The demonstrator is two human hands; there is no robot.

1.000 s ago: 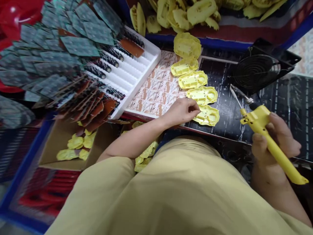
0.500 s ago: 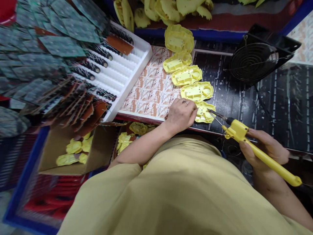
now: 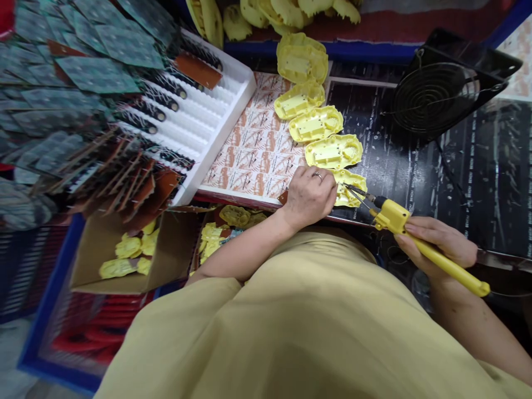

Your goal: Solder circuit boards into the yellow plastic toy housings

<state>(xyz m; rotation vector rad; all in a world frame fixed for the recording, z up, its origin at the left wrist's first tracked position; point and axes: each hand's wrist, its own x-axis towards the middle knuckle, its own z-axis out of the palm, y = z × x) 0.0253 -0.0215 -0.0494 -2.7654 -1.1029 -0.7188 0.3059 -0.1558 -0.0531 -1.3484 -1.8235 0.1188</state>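
Note:
My right hand is wrapped around the handle of a yellow soldering iron with a thin metal feed tube beside its tip. Its tip touches or hovers just over the nearest yellow plastic shell, which lies open side up at the table's front edge; I cannot tell which. At that shell's left end, my left hand is closed, its fingers curled in and a ring on one. What its fingertips pinch is hidden. Behind, more yellow shells lie in a slanting row.
To the left, a white foam tray carries black cylindrical parts with wires, beside piled circuit boards. A black fan stands at the back right. Below left are a cardboard box with yellow pieces and a blue crate with red parts.
My right hand has brought the soldering iron left, so its tip is farther over the nearest shell and closer to my left fingers. The left hand stays nearly in place.

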